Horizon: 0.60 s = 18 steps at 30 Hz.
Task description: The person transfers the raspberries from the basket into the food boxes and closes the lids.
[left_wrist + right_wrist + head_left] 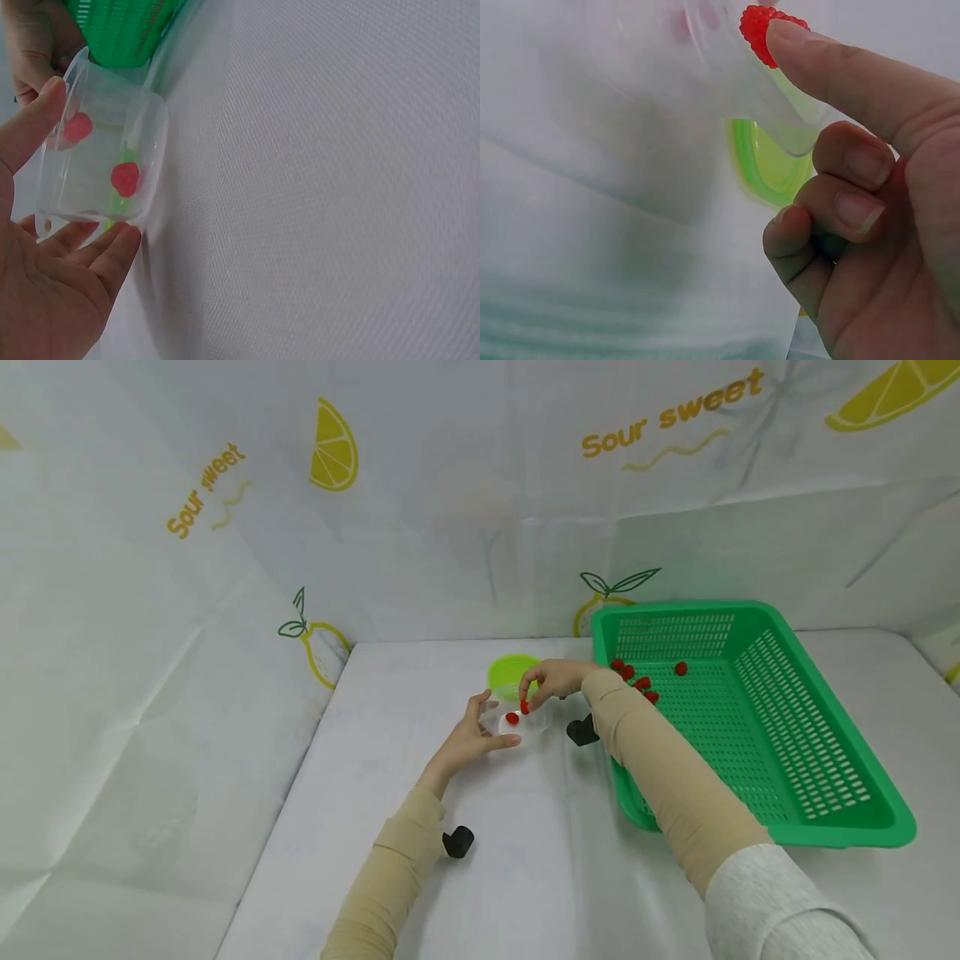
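A clear plastic tub (142,120) stands on the white table, and one red raspberry (124,179) lies inside it. My left hand (465,743) holds the tub from its left side, thumb on one wall and fingers on the opposite one. Over the tub's opening, my right hand (555,678) pinches a second raspberry (757,34) between thumb and a forefinger mostly hidden from the right wrist camera. Its other fingers are curled toward the palm. Just behind the tub lies a bright green, round-edged lid-like piece (512,668), partly covered by the right hand in the head view.
A large green slotted basket (738,735) stands on the right, under the right forearm. Several raspberries (643,683) lie along its left side, with another (681,668) farther right. A lemon-print cloth (450,510) rises behind the table. Small black devices (457,842) sit by both wrists.
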Each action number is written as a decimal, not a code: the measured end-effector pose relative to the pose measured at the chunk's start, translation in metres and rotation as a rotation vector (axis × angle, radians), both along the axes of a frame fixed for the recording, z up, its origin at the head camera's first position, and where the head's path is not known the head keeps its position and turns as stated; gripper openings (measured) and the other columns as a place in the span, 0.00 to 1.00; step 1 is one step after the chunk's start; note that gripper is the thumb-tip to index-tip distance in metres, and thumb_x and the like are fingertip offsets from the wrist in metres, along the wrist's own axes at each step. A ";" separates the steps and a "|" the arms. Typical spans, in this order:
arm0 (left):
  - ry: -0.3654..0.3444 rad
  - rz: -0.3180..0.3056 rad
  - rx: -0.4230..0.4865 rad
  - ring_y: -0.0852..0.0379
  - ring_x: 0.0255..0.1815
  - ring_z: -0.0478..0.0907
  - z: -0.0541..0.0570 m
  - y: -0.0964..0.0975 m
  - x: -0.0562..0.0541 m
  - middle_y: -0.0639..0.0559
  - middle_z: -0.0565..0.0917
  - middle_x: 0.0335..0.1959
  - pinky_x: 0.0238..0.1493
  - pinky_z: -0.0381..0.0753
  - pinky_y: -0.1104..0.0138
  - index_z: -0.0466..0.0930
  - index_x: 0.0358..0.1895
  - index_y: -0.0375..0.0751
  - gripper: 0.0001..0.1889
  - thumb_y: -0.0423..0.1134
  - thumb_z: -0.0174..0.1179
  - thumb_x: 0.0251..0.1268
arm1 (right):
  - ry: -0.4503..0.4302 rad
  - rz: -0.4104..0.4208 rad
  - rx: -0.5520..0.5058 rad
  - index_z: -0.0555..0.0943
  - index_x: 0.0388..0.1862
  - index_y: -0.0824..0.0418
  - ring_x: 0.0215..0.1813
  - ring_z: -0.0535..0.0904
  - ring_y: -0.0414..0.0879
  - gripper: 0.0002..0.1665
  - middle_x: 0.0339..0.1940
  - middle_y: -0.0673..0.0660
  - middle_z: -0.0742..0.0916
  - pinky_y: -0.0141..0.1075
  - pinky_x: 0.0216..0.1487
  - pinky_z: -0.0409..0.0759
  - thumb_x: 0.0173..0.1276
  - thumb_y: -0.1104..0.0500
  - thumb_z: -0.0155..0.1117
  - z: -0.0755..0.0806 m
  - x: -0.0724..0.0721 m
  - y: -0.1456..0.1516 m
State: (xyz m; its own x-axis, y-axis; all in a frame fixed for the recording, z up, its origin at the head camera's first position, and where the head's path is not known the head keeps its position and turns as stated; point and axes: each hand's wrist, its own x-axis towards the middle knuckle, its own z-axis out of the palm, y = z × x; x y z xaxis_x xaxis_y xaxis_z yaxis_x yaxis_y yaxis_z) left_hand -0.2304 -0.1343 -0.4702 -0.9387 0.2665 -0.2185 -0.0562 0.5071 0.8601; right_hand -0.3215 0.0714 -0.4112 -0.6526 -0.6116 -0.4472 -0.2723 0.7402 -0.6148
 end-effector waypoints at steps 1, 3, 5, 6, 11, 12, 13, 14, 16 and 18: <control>0.000 0.000 -0.003 0.51 0.54 0.72 0.000 0.001 0.000 0.61 0.61 0.71 0.55 0.73 0.57 0.42 0.72 0.59 0.53 0.58 0.69 0.46 | 0.003 -0.002 0.001 0.79 0.47 0.55 0.26 0.63 0.43 0.13 0.27 0.50 0.71 0.30 0.24 0.61 0.63 0.57 0.62 -0.001 0.000 0.000; 0.002 0.002 -0.008 0.52 0.52 0.72 0.000 0.002 0.000 0.61 0.61 0.71 0.53 0.73 0.59 0.42 0.72 0.58 0.53 0.58 0.69 0.46 | 0.011 -0.004 0.005 0.79 0.46 0.55 0.27 0.63 0.43 0.13 0.27 0.50 0.72 0.30 0.25 0.62 0.63 0.56 0.62 -0.002 0.001 0.001; 0.008 0.001 -0.012 0.52 0.50 0.72 0.001 0.002 0.000 0.61 0.61 0.70 0.51 0.73 0.60 0.42 0.72 0.58 0.53 0.58 0.69 0.46 | 0.016 -0.006 0.005 0.80 0.47 0.55 0.28 0.64 0.43 0.13 0.28 0.51 0.72 0.30 0.26 0.62 0.63 0.57 0.62 -0.003 0.000 0.001; 0.010 0.001 -0.013 0.53 0.50 0.72 0.001 0.002 0.000 0.61 0.61 0.70 0.51 0.73 0.61 0.42 0.72 0.57 0.53 0.58 0.69 0.46 | 0.019 -0.008 0.007 0.80 0.47 0.55 0.29 0.64 0.43 0.13 0.29 0.51 0.72 0.30 0.26 0.63 0.63 0.57 0.62 -0.004 0.000 0.001; 0.013 -0.005 -0.015 0.53 0.49 0.72 -0.001 0.002 -0.001 0.61 0.61 0.71 0.50 0.73 0.62 0.42 0.72 0.58 0.53 0.59 0.69 0.46 | 0.024 -0.006 0.007 0.80 0.47 0.56 0.30 0.64 0.44 0.13 0.31 0.51 0.73 0.30 0.27 0.63 0.64 0.57 0.62 -0.007 -0.002 0.000; 0.011 -0.005 -0.014 0.53 0.49 0.72 -0.002 0.002 -0.001 0.61 0.61 0.71 0.50 0.74 0.62 0.42 0.72 0.58 0.53 0.59 0.69 0.46 | 0.026 -0.003 0.007 0.80 0.47 0.56 0.29 0.64 0.44 0.13 0.31 0.51 0.74 0.29 0.26 0.63 0.64 0.57 0.62 -0.008 -0.002 -0.001; 0.010 -0.004 -0.014 0.53 0.50 0.72 -0.002 0.002 -0.001 0.61 0.61 0.70 0.50 0.74 0.61 0.42 0.72 0.58 0.53 0.59 0.69 0.46 | 0.026 0.001 0.007 0.80 0.47 0.56 0.28 0.64 0.44 0.13 0.30 0.51 0.73 0.29 0.26 0.63 0.64 0.57 0.62 -0.008 -0.002 0.000; 0.010 -0.004 -0.016 0.53 0.50 0.72 -0.002 0.002 -0.002 0.61 0.61 0.70 0.50 0.74 0.61 0.42 0.72 0.58 0.53 0.59 0.69 0.46 | 0.026 0.002 0.006 0.80 0.47 0.56 0.27 0.64 0.43 0.13 0.30 0.51 0.73 0.29 0.26 0.62 0.64 0.58 0.62 -0.008 -0.002 0.000; 0.010 -0.003 -0.015 0.53 0.50 0.72 -0.003 0.002 -0.002 0.61 0.61 0.70 0.51 0.74 0.60 0.42 0.72 0.58 0.53 0.59 0.69 0.46 | 0.027 0.010 0.002 0.80 0.47 0.56 0.26 0.63 0.43 0.13 0.29 0.51 0.73 0.29 0.25 0.62 0.64 0.58 0.61 -0.008 -0.002 0.000; 0.012 -0.004 -0.013 0.52 0.50 0.72 -0.002 0.002 -0.001 0.60 0.61 0.70 0.52 0.74 0.60 0.42 0.72 0.58 0.53 0.59 0.69 0.46 | 0.028 0.015 -0.002 0.79 0.47 0.56 0.25 0.62 0.43 0.12 0.29 0.51 0.73 0.29 0.25 0.62 0.64 0.58 0.60 -0.008 -0.002 0.000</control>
State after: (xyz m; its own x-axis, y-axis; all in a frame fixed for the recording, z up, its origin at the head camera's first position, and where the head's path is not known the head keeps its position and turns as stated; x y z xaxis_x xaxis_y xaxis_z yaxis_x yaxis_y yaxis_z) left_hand -0.2319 -0.1322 -0.4725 -0.9403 0.2675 -0.2105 -0.0438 0.5184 0.8540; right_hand -0.3235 0.0718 -0.4193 -0.6557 -0.6222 -0.4277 -0.3008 0.7348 -0.6079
